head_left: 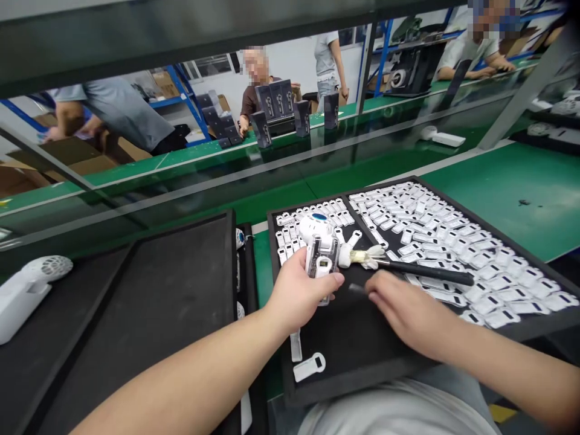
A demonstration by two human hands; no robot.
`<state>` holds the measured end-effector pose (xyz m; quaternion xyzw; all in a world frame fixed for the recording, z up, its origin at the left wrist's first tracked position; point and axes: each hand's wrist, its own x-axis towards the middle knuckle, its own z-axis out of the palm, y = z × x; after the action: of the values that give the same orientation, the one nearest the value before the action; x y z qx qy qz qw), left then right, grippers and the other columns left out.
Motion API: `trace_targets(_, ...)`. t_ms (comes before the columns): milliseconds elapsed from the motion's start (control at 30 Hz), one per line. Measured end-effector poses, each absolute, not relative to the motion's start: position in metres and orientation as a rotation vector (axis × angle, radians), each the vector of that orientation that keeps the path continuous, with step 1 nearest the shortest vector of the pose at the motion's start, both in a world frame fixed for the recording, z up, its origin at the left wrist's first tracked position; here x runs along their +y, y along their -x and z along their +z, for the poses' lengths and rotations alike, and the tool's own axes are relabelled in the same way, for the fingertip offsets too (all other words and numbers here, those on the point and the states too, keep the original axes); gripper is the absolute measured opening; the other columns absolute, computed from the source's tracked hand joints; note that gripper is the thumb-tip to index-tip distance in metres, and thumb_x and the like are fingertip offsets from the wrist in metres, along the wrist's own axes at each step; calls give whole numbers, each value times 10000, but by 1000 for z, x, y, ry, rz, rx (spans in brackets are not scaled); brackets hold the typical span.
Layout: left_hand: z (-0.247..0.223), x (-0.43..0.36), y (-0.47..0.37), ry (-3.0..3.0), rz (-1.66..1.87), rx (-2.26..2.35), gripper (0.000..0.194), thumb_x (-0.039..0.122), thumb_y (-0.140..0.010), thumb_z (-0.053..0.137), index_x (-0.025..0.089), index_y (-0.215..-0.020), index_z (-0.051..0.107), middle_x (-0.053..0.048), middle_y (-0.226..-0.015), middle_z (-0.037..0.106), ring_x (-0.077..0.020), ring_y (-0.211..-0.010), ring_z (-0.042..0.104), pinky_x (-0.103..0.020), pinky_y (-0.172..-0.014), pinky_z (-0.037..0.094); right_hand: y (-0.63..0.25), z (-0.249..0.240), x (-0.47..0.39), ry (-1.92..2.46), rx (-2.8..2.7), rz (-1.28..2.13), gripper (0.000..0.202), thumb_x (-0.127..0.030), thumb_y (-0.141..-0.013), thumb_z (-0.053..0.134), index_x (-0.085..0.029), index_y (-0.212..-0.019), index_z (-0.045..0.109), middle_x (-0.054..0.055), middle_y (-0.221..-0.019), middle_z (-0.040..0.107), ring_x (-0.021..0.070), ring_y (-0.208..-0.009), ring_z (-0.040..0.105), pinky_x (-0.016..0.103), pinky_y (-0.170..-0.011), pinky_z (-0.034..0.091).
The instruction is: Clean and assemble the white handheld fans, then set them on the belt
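My left hand (301, 287) is closed around a white handheld fan (317, 232). Its round head with a blue centre points up, and its body shows an open front with a pale ring-ended piece on it. Just right of it, my right hand (392, 302) is pinched over the tray, with a small clear strip (357, 290), blurred by motion, at its fingertips. Behind that hand lies a black rod (426, 271) with pale wrapping at its left end, close to the fan. Many white ring-ended covers (309, 367) with dark windows lie in the black divided tray (344, 356).
Left of me stands another black tray (181, 290), with a white fan (31, 290) on its far left. A white fan (441, 137) lies on the green bench beyond. Across it, several people work near dark product boxes (276, 99). A metal beam (181, 36) crosses overhead.
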<state>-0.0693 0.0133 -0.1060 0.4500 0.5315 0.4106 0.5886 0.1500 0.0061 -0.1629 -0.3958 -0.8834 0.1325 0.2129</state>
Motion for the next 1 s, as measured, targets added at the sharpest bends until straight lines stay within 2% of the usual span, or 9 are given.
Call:
trace_targets(67,-107,13,70,-1165,883,1281,320,275,-618,757,172,-865,583,8,-728,622,-135,-598,554,-262,-562,459,-158,-133,14,1083,-2309,235,190,-175,-1021,391,-190,-1057,577,32,-887,662,153,-752,647,273,-675,468)
trace_targets(133,-107,11,71,-1303,789,1338,281,281,-627,748,172,-840,601,7,-735,624,-135,-628,536,-258,-585,430,-164,-102,20,1056,-2331,32,184,-208,-1025,409,-195,-1047,591,23,-848,671,163,-733,640,283,-642,423)
trace_targets(233,-104,6,70,-1448,666,1410,250,289,-639,740,178,-822,612,19,-745,618,-134,-663,515,-253,-610,408,-165,-70,27,987,-2546,-226,212,-214,-997,425,-208,-877,600,10,-718,620,175,-618,569,311,-559,289)
trace_targets(367,-101,3,68,-1559,559,1430,217,278,-638,733,189,-785,601,48,-693,571,-121,-635,477,-241,-581,370,-158,-54,29,874,-2742,-385,208,-144,-913,452,-219,-733,527,3,-616,527,169,-542,466,327,-554,164)
trace_targets(833,-100,3,69,-1527,514,1414,236,284,-632,734,187,-810,613,53,-697,570,-126,-645,476,-245,-585,390,-154,-47,27,918,-2850,-404,140,-154,-862,520,-218,-737,525,-3,-604,536,159,-521,424,333,-569,100)
trace_targets(1000,-102,1,69,-1578,467,1414,229,277,-630,741,193,-798,610,56,-699,562,-127,-646,484,-244,-592,377,-150,-40,28,981,-3013,-313,95,-142,-822,563,-222,-771,560,5,-631,562,164,-541,474,331,-561,113)
